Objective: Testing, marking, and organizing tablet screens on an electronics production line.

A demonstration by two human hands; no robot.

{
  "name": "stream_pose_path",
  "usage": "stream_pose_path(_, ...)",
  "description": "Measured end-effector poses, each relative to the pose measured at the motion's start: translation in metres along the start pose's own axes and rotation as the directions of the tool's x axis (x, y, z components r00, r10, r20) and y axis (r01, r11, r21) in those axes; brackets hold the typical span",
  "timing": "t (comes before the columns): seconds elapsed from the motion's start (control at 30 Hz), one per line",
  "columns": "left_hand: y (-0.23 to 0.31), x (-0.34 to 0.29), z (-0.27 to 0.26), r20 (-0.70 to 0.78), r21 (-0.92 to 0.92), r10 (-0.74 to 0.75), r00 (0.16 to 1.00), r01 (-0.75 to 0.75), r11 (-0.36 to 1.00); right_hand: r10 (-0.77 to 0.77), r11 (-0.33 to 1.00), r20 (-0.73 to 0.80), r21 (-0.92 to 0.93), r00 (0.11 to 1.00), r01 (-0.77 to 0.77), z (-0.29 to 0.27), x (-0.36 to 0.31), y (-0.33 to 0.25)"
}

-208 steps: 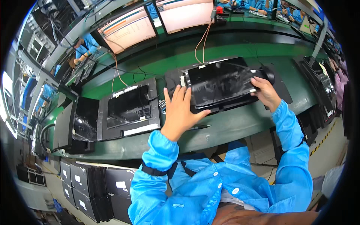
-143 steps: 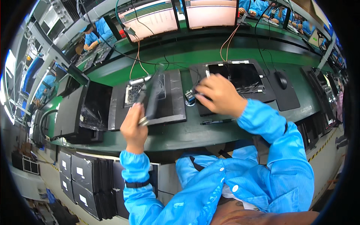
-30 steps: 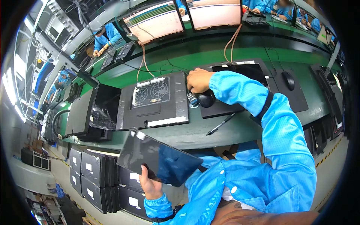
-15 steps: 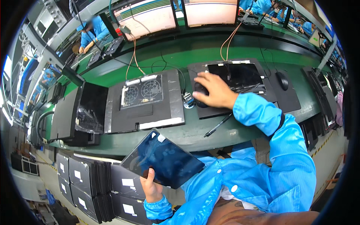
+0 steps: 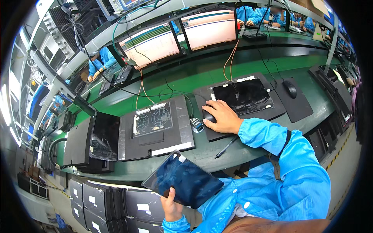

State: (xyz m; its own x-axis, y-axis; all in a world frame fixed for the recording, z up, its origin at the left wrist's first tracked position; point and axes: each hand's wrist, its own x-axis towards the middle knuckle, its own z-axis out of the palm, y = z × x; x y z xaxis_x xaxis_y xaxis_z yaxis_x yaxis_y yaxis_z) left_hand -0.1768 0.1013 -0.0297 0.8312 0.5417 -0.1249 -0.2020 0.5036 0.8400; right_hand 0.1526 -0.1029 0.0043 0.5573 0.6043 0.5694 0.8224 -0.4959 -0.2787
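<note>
In my left hand (image 5: 171, 206) is a dark tablet (image 5: 185, 179), gripped at its lower edge with the thumb over the glass. It is tilted, off the front of the bench, and has small white stickers at one corner. My right hand (image 5: 224, 118) rests over a black computer mouse (image 5: 208, 116), its fingers curved round it. The mouse sits on the left part of a black foam board (image 5: 248, 112) that also carries a dark tablet (image 5: 243, 95). Just below the right wrist lies a black pen (image 5: 225, 148). A small metal device (image 5: 197, 124) sits left of the mouse.
To the left is a black fixture board (image 5: 180, 134) with a clear plate bearing two ring targets. Beyond it stands an upright dark panel (image 5: 105, 136). Two monitors (image 5: 210, 29) face me. A second mouse (image 5: 289, 89) rests on a pad. Black boxes (image 5: 95, 200) are stacked under the bench.
The view has tilted, so the bench appears lower. My right hand has settled with its fingers more closed on the mouse. The tablet stays in my left hand.
</note>
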Motion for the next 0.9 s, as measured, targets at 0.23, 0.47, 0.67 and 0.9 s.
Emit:
stream_pose_path(0.23, 0.0027, -0.0037, 0.0003, -0.034, -0.004, -0.017, 0.999, 0.017, 1.0, 0.017, 1.0, 0.058, -0.026, 0.998, -0.015, -0.0009, -0.0003, -0.0008)
stream_pose_path(0.47, -0.0004, -0.0046, 0.0007, 0.033, 0.001, -0.037, 0.999, 0.037, 0.999, -0.027, 1.0, 0.013, -0.002, 1.0, 0.027, 0.0014, -0.0009, -0.0001)
stream_pose_path(0.67, -0.0032, -0.0047, 0.0021, -0.047, 0.06, -0.081, 0.996, 0.084, 0.995, -0.045, 0.999, 0.008, -0.007, 0.999, 0.045, 0.0007, 0.0015, 0.0016)
stream_pose_path(0.9, -0.0056, -0.0064, 0.0058, -0.038, -0.047, -0.057, 0.998, 0.055, 0.997, -0.017, 1.0, 0.032, -0.01, 0.999, 0.017, 0.0029, 0.0016, 0.0037)
